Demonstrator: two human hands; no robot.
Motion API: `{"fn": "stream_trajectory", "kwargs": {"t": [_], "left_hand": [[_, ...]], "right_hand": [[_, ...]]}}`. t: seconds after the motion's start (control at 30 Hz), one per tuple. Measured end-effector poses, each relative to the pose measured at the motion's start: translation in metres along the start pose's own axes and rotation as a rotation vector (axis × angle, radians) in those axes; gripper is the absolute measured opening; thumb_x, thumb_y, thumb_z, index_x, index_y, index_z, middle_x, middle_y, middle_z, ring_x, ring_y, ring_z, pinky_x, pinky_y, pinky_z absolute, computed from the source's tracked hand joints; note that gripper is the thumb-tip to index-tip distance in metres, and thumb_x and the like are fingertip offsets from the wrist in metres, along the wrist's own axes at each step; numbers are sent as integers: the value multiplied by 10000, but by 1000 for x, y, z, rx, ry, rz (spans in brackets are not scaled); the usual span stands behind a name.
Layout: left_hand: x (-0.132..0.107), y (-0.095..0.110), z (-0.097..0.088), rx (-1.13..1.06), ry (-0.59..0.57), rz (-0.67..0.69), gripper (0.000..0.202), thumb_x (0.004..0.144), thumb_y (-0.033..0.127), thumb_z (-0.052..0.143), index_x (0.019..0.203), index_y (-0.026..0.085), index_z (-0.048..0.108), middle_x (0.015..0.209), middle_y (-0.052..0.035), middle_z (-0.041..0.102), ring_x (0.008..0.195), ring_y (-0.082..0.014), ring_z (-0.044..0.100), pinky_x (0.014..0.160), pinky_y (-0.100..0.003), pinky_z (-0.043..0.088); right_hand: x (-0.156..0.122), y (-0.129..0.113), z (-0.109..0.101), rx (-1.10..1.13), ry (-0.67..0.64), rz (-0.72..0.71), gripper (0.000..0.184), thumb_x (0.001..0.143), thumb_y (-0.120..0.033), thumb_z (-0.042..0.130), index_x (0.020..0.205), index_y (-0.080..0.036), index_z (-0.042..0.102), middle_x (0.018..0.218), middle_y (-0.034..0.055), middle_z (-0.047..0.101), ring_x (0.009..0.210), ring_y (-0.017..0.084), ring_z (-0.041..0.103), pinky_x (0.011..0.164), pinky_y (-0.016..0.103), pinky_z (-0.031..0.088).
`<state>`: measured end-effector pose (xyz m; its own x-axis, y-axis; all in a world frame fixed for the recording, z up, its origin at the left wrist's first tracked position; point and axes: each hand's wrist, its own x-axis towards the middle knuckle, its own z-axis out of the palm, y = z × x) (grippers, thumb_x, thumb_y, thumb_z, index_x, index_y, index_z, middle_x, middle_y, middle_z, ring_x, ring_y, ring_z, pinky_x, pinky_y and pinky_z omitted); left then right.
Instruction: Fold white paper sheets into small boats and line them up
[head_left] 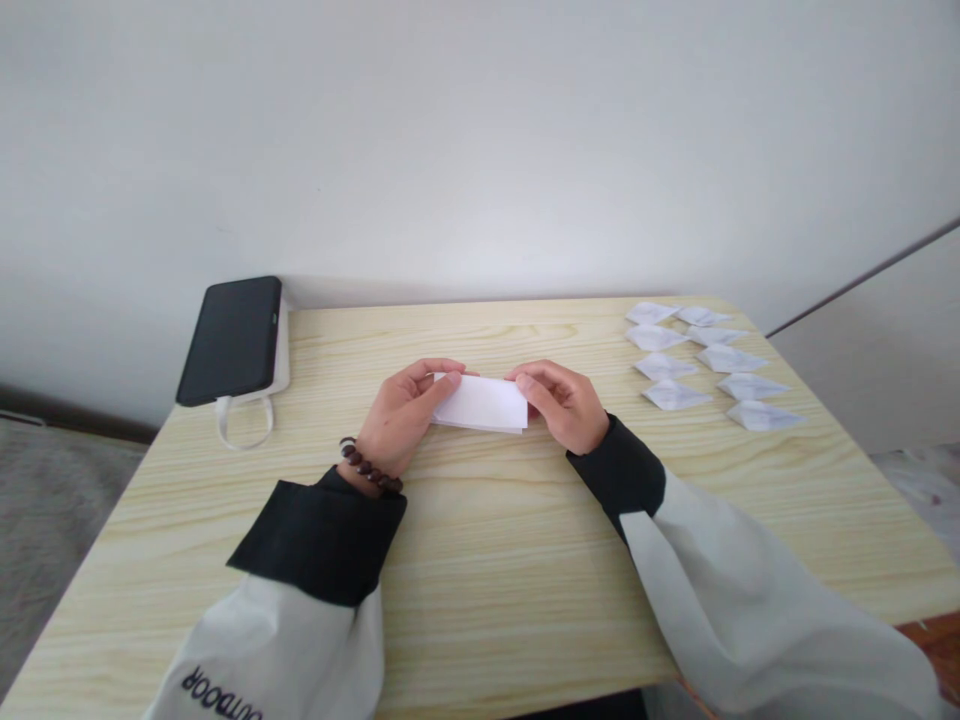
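Observation:
A folded white sheet of paper (484, 404) is held up between my two hands over the middle of the table, its long side running left to right. My left hand (405, 408) pinches its left end, thumb on the near face and fingers behind. At the upper right corner, my right hand (562, 400) grips it the same way, thumb in front. The lower edges of the layers lie slightly apart. Fingers behind the paper are partly hidden.
Several folded white paper pieces (677, 395) with pointed ends lie in two columns at the table's right. A black device (231, 338) rests on a white block at the far left, with a white cable (246, 440) looped beside it. A wall (480, 150) borders the wooden table (517, 570).

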<state>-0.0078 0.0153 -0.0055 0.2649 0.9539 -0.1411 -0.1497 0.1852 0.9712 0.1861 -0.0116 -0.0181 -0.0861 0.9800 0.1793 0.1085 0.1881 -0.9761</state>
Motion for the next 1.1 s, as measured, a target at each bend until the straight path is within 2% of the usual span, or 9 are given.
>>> {"fn": "stream_trajectory", "kwargs": {"t": [0.1,0.23,0.57,0.77,0.97,1.1], "left_hand": [[0,0,0,-20,-24,16,221,721,301,714,879,166,637,894,-28,703,724,-113,607,633,-204,447],[0,0,0,-5,-21,20,246,714,307,716,884,150,634,915,-53,703,716,-125,609,621,-218,451],[0,-2,-1,21,-45,7,272,722,314,709,925,152,625,921,-60,715,705,-124,626,619,-214,466],[0,-2,-2,40,-34,-11,271,719,315,712,920,148,640,752,-26,704,634,-113,603,583,-205,452],[0,-3,-3,93,-16,-42,275,708,325,715,913,149,662,723,-17,688,567,-80,544,493,-166,386],[0,-2,-3,120,-16,-40,290,704,334,709,925,152,663,708,-13,677,551,-88,531,480,-180,378]], "right_hand": [[0,5,1,46,-31,41,203,787,-367,611,884,-189,626,795,24,685,628,133,631,520,236,518],[0,8,1,33,-3,51,199,778,-345,624,889,-181,630,808,34,691,631,132,635,526,231,518],[1,10,1,-94,38,-16,214,792,-375,615,866,-175,640,803,44,699,610,126,628,520,221,498],[2,10,2,-115,89,-10,213,786,-376,616,839,-172,645,748,42,697,585,129,624,490,218,489],[2,9,2,-137,109,-19,208,792,-357,606,836,-160,657,760,54,709,601,132,634,513,220,493],[2,10,2,-158,106,-35,213,799,-361,599,842,-162,661,755,50,707,587,128,629,519,223,493]]}}
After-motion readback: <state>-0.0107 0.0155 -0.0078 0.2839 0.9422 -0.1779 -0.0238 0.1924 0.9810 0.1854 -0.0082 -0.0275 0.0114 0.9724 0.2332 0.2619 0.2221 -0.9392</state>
